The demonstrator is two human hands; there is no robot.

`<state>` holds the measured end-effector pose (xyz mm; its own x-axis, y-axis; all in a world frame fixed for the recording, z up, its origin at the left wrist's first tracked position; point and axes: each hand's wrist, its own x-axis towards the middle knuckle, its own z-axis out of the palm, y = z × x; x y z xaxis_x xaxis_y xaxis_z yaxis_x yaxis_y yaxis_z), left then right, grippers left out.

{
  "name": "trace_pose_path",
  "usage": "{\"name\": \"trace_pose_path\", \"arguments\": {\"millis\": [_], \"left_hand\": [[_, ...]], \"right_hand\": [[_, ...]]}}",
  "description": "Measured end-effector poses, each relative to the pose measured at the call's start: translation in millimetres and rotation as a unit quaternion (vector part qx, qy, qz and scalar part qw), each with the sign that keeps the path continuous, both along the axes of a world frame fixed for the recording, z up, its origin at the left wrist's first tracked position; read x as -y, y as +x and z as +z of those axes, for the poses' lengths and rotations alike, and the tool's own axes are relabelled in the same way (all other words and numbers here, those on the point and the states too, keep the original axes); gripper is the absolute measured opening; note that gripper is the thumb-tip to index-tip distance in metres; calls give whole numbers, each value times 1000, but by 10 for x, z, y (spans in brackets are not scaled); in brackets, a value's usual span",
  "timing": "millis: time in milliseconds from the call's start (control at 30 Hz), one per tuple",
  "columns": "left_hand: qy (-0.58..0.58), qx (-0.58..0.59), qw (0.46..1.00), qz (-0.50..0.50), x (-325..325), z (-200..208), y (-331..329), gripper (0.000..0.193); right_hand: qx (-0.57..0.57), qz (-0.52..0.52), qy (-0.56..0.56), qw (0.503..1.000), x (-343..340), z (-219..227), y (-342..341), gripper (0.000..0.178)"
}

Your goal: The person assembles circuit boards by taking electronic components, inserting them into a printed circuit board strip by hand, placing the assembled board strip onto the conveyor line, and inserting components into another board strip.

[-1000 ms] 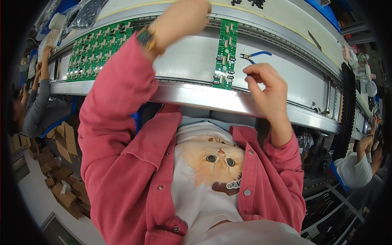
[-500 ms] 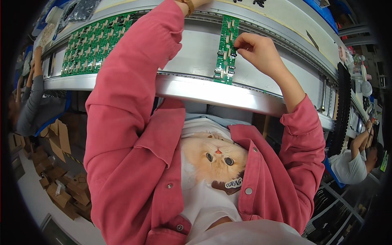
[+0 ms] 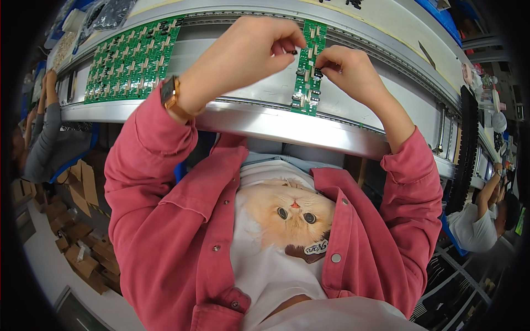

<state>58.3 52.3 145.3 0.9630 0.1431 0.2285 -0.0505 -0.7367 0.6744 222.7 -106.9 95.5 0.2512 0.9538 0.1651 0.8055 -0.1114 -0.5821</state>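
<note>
A narrow green circuit board [image 3: 301,88] lies across the metal rails of the line, with small black and pale parts on it. My left hand [image 3: 256,47], with a gold watch [image 3: 174,99] at its wrist, hangs just left of the board's upper half. Its fingers pinch a small black component [image 3: 293,52]. At the board's right edge, my right hand [image 3: 348,69] is closed, thumb and forefinger pinching another small black component [image 3: 318,72] at the board's surface. Whether that part is seated cannot be made out.
Further left on the rails lies a larger panel of green boards [image 3: 132,63]. A silver front rail [image 3: 287,129] runs before me. Small black parts [image 3: 353,3] and tweezers [image 3: 426,55] lie on the far ledge. Co-workers sit at both sides; cardboard boxes [image 3: 83,259] stand at lower left.
My left hand has come back from the far ledge toward the board, now with a small black component in its fingers. My right hand has stayed at the board's right edge.
</note>
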Motion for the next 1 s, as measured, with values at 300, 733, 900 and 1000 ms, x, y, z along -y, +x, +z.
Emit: {"name": "trace_pose_path", "arguments": {"millis": [300,733,900,1000], "left_hand": [[-35,12,999,25,140,-184,-168,17],[39,1,999,33,216,-363,-48,15],[74,12,996,41,242,-422,35,13],[87,14,995,44,256,-460,42,12]], "right_hand": [[29,3,-15,999,-21,19,25,8],[172,-150,-18,973,-495,19,843,18],[226,-223,-102,943,-827,-102,1156,17],[252,-251,-46,934,-901,-142,1148,17]]}}
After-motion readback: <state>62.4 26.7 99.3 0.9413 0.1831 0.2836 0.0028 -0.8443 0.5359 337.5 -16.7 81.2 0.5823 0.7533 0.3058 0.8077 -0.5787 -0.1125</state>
